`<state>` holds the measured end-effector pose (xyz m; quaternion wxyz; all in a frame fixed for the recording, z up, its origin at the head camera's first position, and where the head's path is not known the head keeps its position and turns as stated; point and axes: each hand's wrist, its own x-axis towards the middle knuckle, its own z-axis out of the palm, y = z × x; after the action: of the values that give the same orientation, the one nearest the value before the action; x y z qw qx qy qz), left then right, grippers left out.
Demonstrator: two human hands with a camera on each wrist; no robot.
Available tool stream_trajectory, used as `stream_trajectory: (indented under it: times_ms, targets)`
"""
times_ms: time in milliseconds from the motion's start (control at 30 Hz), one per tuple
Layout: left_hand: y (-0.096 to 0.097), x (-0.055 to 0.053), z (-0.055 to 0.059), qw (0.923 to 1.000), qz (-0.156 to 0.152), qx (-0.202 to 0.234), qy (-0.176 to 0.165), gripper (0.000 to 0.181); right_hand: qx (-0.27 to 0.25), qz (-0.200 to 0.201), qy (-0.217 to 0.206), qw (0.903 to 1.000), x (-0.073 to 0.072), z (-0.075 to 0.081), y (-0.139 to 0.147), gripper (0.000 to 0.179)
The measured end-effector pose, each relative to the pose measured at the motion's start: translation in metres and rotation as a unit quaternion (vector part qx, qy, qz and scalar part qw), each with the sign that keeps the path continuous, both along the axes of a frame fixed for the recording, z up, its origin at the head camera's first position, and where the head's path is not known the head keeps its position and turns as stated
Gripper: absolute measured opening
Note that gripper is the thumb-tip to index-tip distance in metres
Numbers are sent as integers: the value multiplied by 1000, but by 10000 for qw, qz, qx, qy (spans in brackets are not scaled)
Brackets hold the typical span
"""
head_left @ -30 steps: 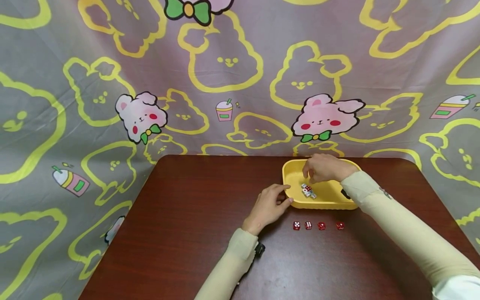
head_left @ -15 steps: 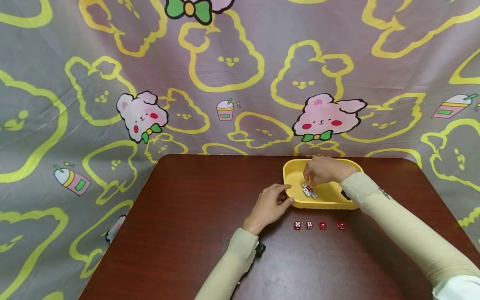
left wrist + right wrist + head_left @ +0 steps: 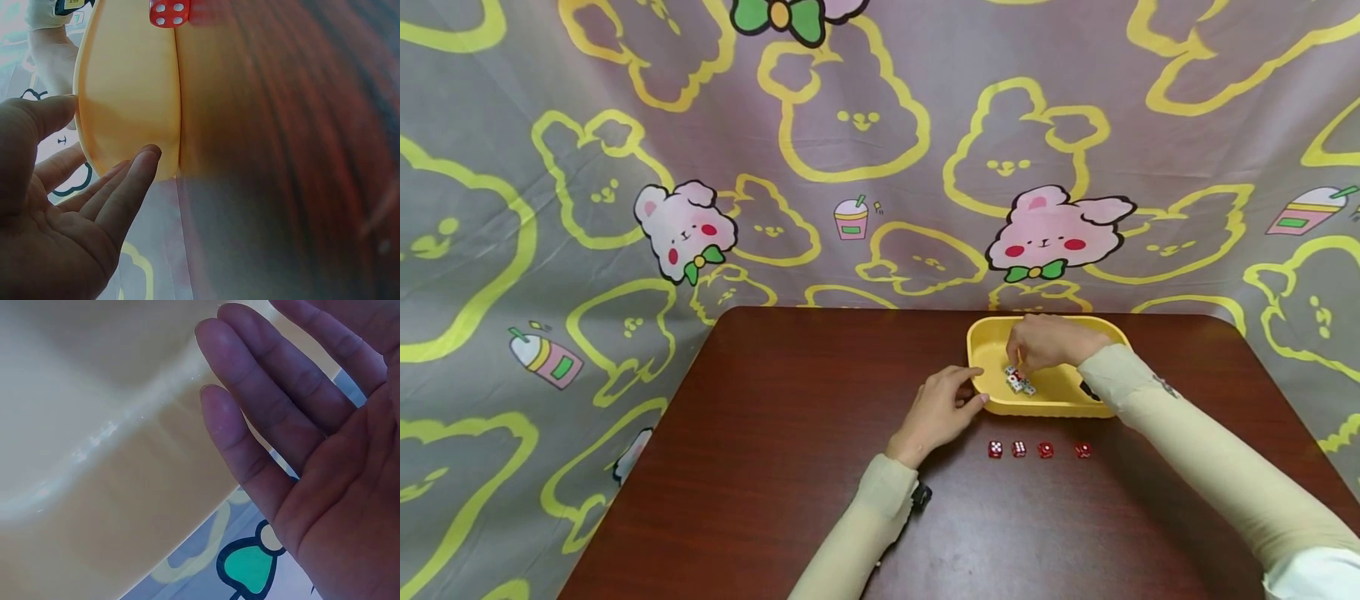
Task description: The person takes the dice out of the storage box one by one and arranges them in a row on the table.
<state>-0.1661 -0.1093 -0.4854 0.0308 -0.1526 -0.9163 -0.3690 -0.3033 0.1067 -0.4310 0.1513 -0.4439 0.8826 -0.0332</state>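
Observation:
My right hand (image 3: 1051,342) reaches down into the yellow tray (image 3: 1045,410), fingertips right at a small pile of dice. The pile holds several white dice (image 3: 1028,389) and one red die (image 3: 1017,375), partly covered by the fingers. I cannot tell whether the thumb and index finger pinch the red die. In the right wrist view the other fingers (image 3: 269,394) are nearly straight above the tray's inside. My left hand (image 3: 934,415) rests spread against the tray's left end; the left wrist view shows fairly straight fingers (image 3: 128,197), one fingertip at the rim.
Several red dice (image 3: 1018,449) lie in a row on the dark wooden table (image 3: 790,433), just in front of the tray. A grey curtain (image 3: 917,100) with yellow outlines and cartoon rabbits hangs behind and to the left of the table.
My right hand has lowered slightly, and its fingertips have come down onto the dice pile, covering part of the red die. The left hand keeps its place at the tray's end.

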Motion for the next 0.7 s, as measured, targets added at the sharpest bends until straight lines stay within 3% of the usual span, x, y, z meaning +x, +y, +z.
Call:
stream_trajectory:
  times_ms: [700]
  targets:
    - [-1, -1, -1, 10000, 4, 28, -15, 44, -46, -78, -65, 9999, -1, -11, -4, 14]
